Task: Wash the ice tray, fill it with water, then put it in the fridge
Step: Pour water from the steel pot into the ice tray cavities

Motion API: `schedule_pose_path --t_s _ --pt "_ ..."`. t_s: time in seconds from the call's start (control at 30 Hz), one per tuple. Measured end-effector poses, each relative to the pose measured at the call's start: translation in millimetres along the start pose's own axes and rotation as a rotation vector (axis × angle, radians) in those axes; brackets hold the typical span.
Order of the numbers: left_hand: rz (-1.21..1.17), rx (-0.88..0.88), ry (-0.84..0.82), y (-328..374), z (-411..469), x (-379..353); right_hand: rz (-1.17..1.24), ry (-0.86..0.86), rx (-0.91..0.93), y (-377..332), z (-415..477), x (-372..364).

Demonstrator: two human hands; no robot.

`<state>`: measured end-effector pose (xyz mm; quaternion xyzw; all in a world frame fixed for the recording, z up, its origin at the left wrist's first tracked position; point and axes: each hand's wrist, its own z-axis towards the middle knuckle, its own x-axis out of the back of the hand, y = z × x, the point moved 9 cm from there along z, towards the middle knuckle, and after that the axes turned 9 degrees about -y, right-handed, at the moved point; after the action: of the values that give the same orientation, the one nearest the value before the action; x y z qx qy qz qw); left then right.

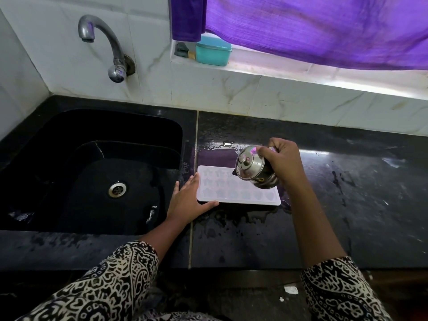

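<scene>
The right hand [281,158] grips the tilted steel kettle [251,169] above the ice tray [231,193], left hand [185,200] flat beside it: overpouring would spill.

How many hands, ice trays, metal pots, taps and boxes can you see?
Hands: 2 (left hand, right hand)
White plastic ice tray: 1
Shiny steel lidded pot: 1
Curved grey metal tap: 1
Teal plastic lidded box: 1
Total: 6
</scene>
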<state>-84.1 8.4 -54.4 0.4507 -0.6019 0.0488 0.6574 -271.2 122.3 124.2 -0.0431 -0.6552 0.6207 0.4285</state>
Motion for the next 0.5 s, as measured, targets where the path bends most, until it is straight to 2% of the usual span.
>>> schedule_pose_path --t_s 0.5 --pt "-0.002 -0.003 0.009 0.6 -1.1 2.9 0.033 0.009 -0.002 -1.6 -1.5 0.3"
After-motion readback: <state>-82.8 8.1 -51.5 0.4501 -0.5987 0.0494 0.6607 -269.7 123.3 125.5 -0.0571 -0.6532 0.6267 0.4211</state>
